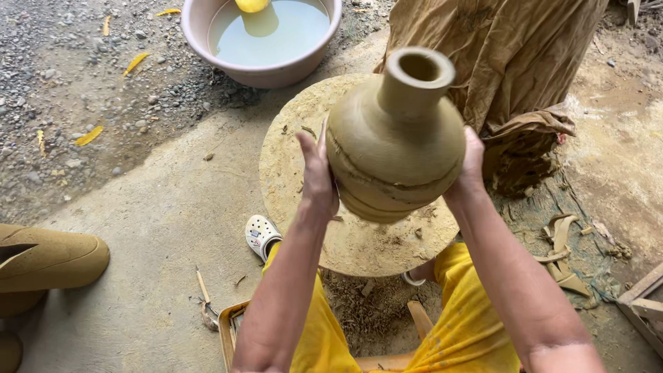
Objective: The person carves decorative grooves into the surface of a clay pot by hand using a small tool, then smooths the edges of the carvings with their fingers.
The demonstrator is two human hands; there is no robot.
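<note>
— Two hands on it, one to each side. The left hand (318, 176) lies flat against the belly of the clay vase (394, 141), fingers pointing up; the right hand (472, 166) presses the opposite flank, its fingers hidden behind the curve. Both are clamped on the vase, palms in.

— Where does the vase sit?

— Whether it is lifted clear I cannot tell; it is held between the palms above the round clay-caked wheel head (297, 166), tilted a little, neck toward the upper right. The neck is narrow with an open mouth, and a rough ridge runs round the belly.

— And around it?

— Crumbs and trimmings of clay lie on the disc. Under the forearms are yellow shorts (463, 324), and a white clog (261, 236) shows just beside the disc's left edge. Beyond the disc, at the top, stands a pink basin (200, 34) of cloudy water with something yellow floating in it. A muddy brown cloth (511, 62) hangs at the upper right, close behind the vase. Curled clay strips (561, 252) lie on the ground at the right, and another unfired clay piece (48, 259) rests at the far left on the concrete, well apart.
</note>
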